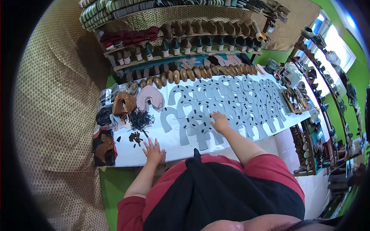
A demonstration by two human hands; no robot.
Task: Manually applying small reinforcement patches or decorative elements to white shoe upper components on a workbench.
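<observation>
Many grey horseshoe-shaped shoe-upper pieces [187, 136] lie flat in overlapping rows across the white table [127, 154]. Small black tabs dot most of them. Over the middle of these pieces, my right hand [220, 122] is open, fingers spread and palm down; whether its fingertips touch a tab cannot be made out. My left hand [154, 154] is open too, resting at the table's front edge with its fingers apart. Just beyond it lie a small heap of loose black tabs [135, 138] and a tangle of thin black strips [141, 119].
Behind the strips sit a brown woven piece [124, 103] and stacked pale pink uppers [149, 97]. Wooden shoe lasts [190, 74] line the table's back, below shelves of heeled shoes [187, 45]. A wooden tray of tools [296, 101] stands at the right end, near shoe racks [331, 92].
</observation>
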